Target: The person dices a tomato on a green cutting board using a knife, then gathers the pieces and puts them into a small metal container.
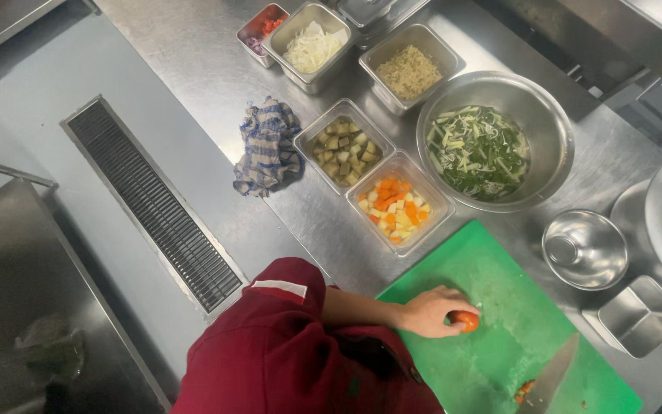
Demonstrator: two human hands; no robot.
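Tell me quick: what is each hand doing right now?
Left hand: closed on a tomato, pressing it to the green cutting board.
Right hand: not in view; a knife lies on the board.

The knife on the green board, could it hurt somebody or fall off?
It might. The knife lies loose on the green cutting board near the counter's front edge, so a bump could knock it off. The left hand holds a small orange vegetable piece, round enough to slip. The right hand is out of view.
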